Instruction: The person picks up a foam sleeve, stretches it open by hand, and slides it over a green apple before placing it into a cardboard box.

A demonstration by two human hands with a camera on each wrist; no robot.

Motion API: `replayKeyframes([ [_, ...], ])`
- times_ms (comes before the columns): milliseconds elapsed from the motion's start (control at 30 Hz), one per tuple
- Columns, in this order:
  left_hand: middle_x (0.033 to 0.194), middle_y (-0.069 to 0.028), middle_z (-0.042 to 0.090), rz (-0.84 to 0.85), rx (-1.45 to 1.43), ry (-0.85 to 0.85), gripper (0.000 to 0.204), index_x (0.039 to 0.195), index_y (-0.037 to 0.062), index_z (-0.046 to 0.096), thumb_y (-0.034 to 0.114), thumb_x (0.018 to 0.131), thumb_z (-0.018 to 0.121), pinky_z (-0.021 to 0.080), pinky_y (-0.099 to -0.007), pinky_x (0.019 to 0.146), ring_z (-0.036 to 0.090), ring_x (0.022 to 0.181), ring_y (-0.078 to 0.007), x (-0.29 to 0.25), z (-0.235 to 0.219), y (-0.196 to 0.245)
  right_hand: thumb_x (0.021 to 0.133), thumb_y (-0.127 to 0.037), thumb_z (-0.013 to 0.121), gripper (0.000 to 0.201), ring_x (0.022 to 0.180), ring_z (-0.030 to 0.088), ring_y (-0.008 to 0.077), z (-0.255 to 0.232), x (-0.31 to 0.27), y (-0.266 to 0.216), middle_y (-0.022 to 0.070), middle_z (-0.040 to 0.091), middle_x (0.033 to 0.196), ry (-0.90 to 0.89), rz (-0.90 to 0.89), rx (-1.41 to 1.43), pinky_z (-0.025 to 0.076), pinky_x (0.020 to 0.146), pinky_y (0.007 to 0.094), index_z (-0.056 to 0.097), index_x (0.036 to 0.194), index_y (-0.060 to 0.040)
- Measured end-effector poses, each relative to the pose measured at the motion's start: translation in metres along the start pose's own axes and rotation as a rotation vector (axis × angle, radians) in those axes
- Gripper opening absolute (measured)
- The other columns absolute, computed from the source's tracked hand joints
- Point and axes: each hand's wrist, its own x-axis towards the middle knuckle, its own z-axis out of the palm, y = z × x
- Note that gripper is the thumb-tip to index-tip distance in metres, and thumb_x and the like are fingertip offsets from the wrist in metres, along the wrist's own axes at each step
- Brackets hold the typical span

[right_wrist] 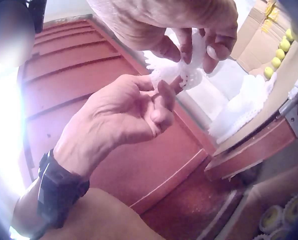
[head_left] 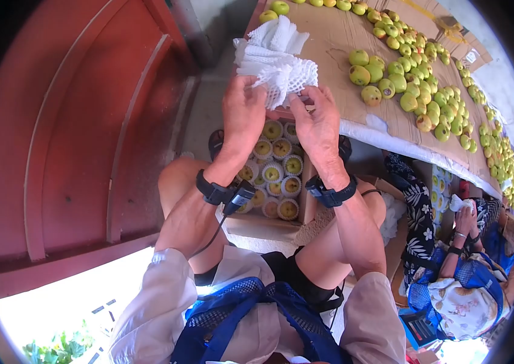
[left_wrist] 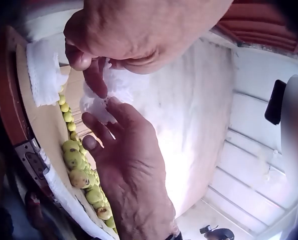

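Note:
A white foam net (head_left: 288, 74) is pinched between the fingertips of my left hand (head_left: 243, 115) and right hand (head_left: 317, 124), above the table's near corner. The left wrist view has the left hand (left_wrist: 149, 32) at the top and the right hand (left_wrist: 134, 162) below, with the crumpled net (left_wrist: 120, 89) between them. From the right wrist, the net (right_wrist: 161, 69) shows bunched at the fingers of the left hand (right_wrist: 111, 112) and the right hand (right_wrist: 176, 20). More white nets (head_left: 276, 37) lie piled on the table behind. No fruit is visible inside the held net.
Green apples (head_left: 396, 82) spread across the cardboard-covered table (head_left: 329, 100). An open box (head_left: 263, 227) of net-wrapped apples (head_left: 273, 172) stands below my hands, between the knees. A red panelled door (head_left: 81, 133) is at the left; another person (head_left: 463, 297) sits at the right.

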Motion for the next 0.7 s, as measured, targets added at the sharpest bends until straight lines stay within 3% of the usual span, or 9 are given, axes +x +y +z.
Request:
replayKeyframes([
  [33,0.093,-0.0070,0.068,-0.049,-0.045,-0.011,0.024,0.117,0.0002,0.057,0.017,0.100,0.062,0.041,-0.0229,0.050,0.063,0.062,-0.0111,-0.001,0.000,0.005,0.090,-0.012,0.071,0.020,0.081,0.065,0.0230,-0.001,0.001,0.003,0.0150,0.061,0.098,0.007,0.001,0.006,0.053,0.075,0.0341,0.065,0.101,0.0042],
  [167,0.091,-0.0050,0.065,-0.252,-0.192,-0.081,0.020,0.110,0.0025,0.059,0.018,0.099,0.063,0.038,-0.0219,0.052,0.060,0.065,-0.0115,0.010,-0.014,0.019,0.092,-0.014,0.069,0.020,0.076,0.063,0.0193,-0.003,0.004,0.031,0.0120,0.065,0.092,0.044,0.149,0.186,0.052,0.074,0.0324,0.066,0.100,0.0031],
  [267,0.090,-0.0042,0.065,-0.352,-0.377,-0.188,0.016,0.109,0.0037,0.060,0.017,0.100,0.062,0.038,-0.0232,0.053,0.060,0.068,-0.0122,0.027,-0.031,0.006,0.092,-0.018,0.069,0.021,0.071,0.060,0.0144,-0.016,0.007,0.018,0.0080,0.067,0.084,-0.034,0.426,0.387,0.049,0.068,0.0279,0.067,0.099,0.0016],
  [400,0.094,-0.0055,0.068,-0.434,-0.463,-0.153,0.018,0.113,0.0046,0.061,0.017,0.101,0.060,0.041,-0.0260,0.059,0.061,0.074,-0.0150,0.028,-0.030,0.013,0.092,-0.021,0.069,0.023,0.070,0.060,0.0110,-0.024,0.005,0.009,0.0053,0.068,0.080,-0.153,0.592,0.461,0.042,0.060,0.0234,0.068,0.099,0.0007],
  [500,0.102,-0.0078,0.071,-0.396,-0.583,-0.271,0.021,0.117,0.0048,0.061,0.020,0.102,0.058,0.044,-0.0267,0.066,0.062,0.082,-0.0161,0.021,-0.026,0.023,0.091,-0.022,0.069,0.022,0.071,0.062,0.0121,-0.025,0.004,0.006,0.0049,0.067,0.082,-0.169,0.641,0.553,0.040,0.057,0.0231,0.068,0.099,-0.0010],
  [600,0.109,-0.0103,0.072,-0.306,-0.513,-0.337,0.024,0.117,0.0047,0.061,0.023,0.103,0.056,0.044,-0.0268,0.071,0.062,0.087,-0.0158,0.017,-0.021,0.024,0.091,-0.021,0.068,0.019,0.073,0.065,0.0141,-0.028,0.005,0.005,0.0043,0.067,0.084,-0.162,0.670,0.661,0.040,0.057,0.0243,0.068,0.098,-0.0033],
  [700,0.114,-0.0106,0.070,-0.099,-0.221,-0.306,0.023,0.117,0.0042,0.060,0.020,0.101,0.058,0.044,-0.0244,0.068,0.061,0.086,-0.0134,0.011,-0.014,0.023,0.092,-0.020,0.067,0.014,0.075,0.067,0.0156,-0.029,0.006,0.003,0.0029,0.066,0.085,-0.157,0.685,0.761,0.041,0.057,0.0249,0.067,0.094,-0.0056],
])
